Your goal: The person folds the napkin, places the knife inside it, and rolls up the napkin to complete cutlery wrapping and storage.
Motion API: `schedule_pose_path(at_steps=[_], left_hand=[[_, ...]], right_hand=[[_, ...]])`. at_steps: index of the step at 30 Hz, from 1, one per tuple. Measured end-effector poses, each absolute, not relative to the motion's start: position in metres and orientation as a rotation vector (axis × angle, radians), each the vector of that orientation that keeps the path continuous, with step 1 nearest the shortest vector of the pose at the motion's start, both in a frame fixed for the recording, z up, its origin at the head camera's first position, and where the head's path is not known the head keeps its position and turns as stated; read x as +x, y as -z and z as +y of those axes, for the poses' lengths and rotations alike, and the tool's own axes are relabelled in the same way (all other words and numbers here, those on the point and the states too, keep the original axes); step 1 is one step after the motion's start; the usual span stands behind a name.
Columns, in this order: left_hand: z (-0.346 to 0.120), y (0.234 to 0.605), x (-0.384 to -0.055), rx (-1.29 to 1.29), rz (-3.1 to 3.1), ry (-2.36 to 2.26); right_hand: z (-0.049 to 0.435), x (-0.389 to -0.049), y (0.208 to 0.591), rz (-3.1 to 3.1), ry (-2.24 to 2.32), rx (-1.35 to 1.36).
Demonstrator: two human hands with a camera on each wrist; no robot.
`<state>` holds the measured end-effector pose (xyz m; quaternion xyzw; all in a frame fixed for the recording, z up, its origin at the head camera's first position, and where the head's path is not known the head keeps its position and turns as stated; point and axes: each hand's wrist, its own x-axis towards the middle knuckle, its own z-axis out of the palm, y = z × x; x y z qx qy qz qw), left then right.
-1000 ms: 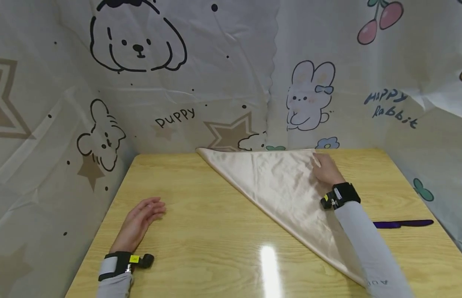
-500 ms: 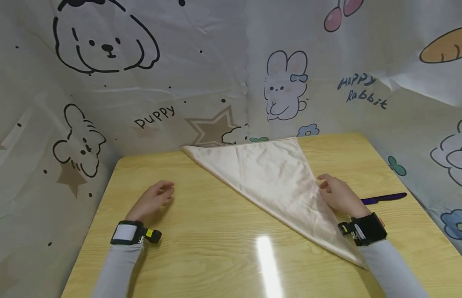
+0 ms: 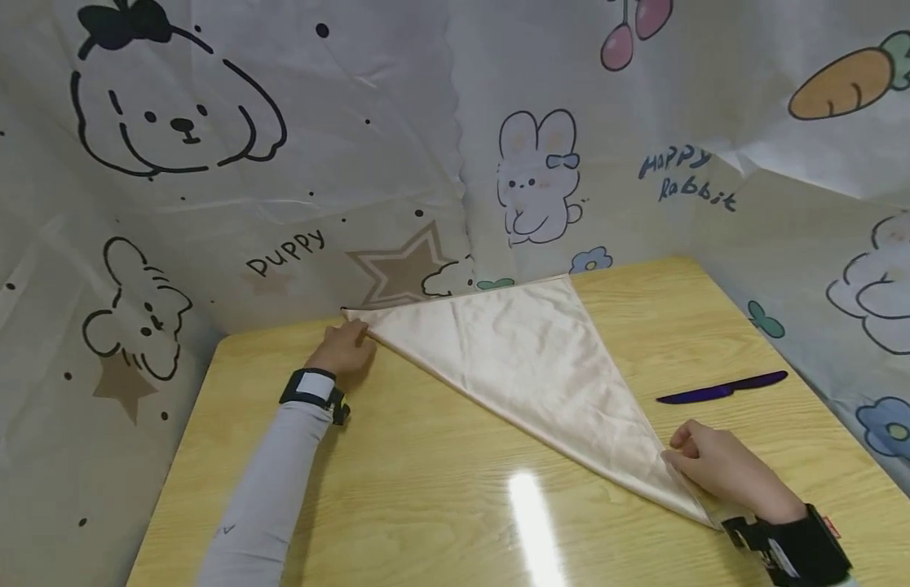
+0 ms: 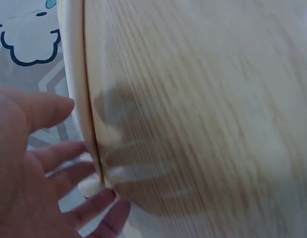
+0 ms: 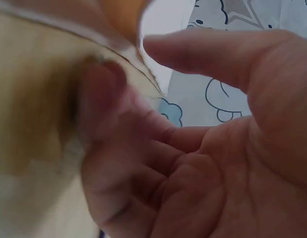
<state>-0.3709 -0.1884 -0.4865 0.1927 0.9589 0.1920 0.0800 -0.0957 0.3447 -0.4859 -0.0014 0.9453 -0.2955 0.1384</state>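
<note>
A cream satin cloth (image 3: 514,350), folded into a triangle, lies flat on the wooden table. My left hand (image 3: 342,349) is at its far left corner. In the left wrist view, thumb and loosely spread fingers of the left hand (image 4: 39,178) stand apart beside the narrow cloth edge (image 4: 79,59), with no pinch on it. My right hand (image 3: 726,463) is at the cloth's right edge, close to the near corner. In the right wrist view, the right hand (image 5: 193,163) has bent, blurred fingers, and its thumb is apart from them near the cloth (image 5: 94,22).
A dark purple knife (image 3: 722,388) lies on the table (image 3: 396,489) to the right of the cloth, beyond my right hand. A printed white curtain (image 3: 396,122) hangs behind the table and along both sides.
My right hand let go of the cloth's far right corner and slid along the right edge towards me. My left hand moved forward to the far left corner. The cloth keeps its triangle shape.
</note>
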Motion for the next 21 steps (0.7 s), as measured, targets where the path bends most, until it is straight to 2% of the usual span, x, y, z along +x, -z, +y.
schedule_pose_path(at_steps=[12, 21], left_hand=[[-0.202, 0.462, -0.399, 0.346, 2.697, -0.945], [-0.212, 0.489, -0.408, 0.513, 2.984, -0.63]], right_hand=[[0.346, -0.086, 0.491, 2.703, 0.96, -0.079], [0.345, -0.084, 0.492, 2.779, 0.931, -0.031]])
